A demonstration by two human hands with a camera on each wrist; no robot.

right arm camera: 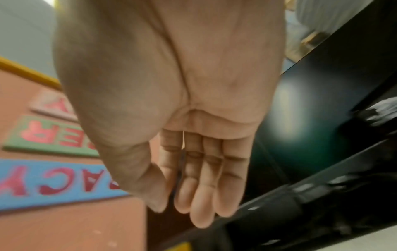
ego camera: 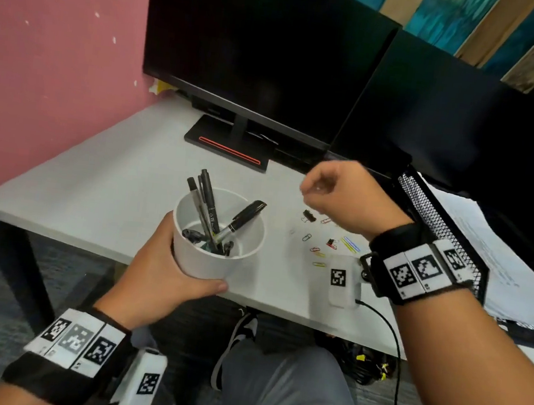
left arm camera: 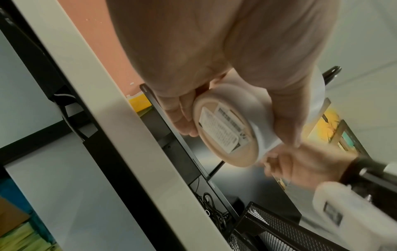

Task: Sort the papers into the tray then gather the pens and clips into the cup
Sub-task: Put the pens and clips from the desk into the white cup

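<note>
1. The tabletop (ego camera: 95, 191) lies bare to the left of the cup (ego camera: 218, 250), wide enough for a hand to pass.
2. The cup is lifted at the near edge in the left hand (ego camera: 159, 270); pens (ego camera: 211, 216) stick up and block part of its mouth.
3. Paper clips (ego camera: 316, 250) and binder clips (ego camera: 308, 216) are scattered between the cup and the mesh tray (ego camera: 435, 220).
4. The right hand (ego camera: 342, 193) hangs above the clips.
5. Monitors (ego camera: 262, 46) wall off the far side.
6. The tray closes the right flank.
</note>
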